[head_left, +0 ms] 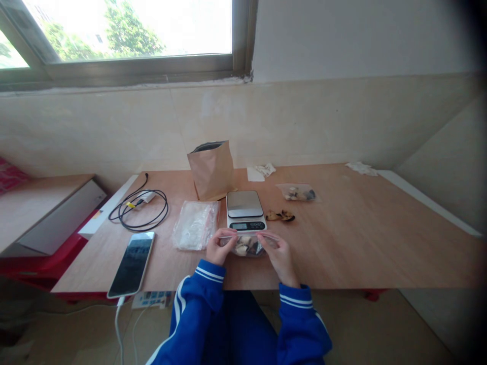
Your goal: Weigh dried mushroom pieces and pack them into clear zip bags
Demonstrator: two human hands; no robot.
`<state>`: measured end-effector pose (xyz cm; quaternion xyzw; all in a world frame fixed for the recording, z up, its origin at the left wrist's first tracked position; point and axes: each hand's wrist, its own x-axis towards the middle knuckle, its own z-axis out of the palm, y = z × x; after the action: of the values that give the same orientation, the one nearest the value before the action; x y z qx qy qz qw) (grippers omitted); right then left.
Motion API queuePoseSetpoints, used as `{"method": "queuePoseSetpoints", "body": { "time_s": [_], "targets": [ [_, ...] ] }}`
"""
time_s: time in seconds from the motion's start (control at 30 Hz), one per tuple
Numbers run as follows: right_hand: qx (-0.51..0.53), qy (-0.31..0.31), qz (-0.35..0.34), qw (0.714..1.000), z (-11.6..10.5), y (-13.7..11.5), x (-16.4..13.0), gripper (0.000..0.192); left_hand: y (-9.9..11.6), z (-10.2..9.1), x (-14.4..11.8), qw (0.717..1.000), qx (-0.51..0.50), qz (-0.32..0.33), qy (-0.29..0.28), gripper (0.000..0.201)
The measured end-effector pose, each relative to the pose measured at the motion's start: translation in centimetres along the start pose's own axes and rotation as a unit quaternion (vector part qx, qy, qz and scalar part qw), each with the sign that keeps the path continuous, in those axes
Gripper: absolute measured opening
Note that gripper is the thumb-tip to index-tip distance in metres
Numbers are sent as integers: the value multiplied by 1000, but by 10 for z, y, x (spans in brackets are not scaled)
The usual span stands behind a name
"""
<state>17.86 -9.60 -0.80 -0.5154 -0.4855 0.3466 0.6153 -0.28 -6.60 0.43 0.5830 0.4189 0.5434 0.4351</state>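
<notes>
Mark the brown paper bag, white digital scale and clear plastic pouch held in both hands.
Brown paper bag (212, 173), head view: middle of its front.
White digital scale (245, 207), head view: its metal weighing plate.
Clear plastic pouch (246, 246), head view: its filled middle.

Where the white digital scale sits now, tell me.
The white digital scale sits near the centre of the head view, just beyond the held clear plastic bag and right of the flat clear bags.

Daylight blazing through the window (133, 38), eleven o'clock | beige wall (315, 119), one | wood-topped desk (41, 200), nine | pale floor (350, 324), five
</notes>
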Motion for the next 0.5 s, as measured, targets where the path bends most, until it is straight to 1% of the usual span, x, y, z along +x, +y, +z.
{"method": "queuePoseSetpoints", "body": {
  "time_s": [0.13, 0.23, 0.37, 0.5],
  "targets": [
    [-18, 9, -15, 1000, 2, 0, -1, 21, 0, -2, -1, 1000, 18, 18, 11, 23],
    [12, -9, 7, 1000, 3, -5, -2, 21, 0, -3, 0, 1000, 7, 20, 11, 22],
    [60, -52, 31, 996, 1, -15, -3, 23, 2, -3, 0, 999, -21, -1, -26, 24],
    [87, -92, 66, 990, -1, -19, -4, 29, 5, -1, -1, 998, -10, -39, -50, 25]
  ]
}}
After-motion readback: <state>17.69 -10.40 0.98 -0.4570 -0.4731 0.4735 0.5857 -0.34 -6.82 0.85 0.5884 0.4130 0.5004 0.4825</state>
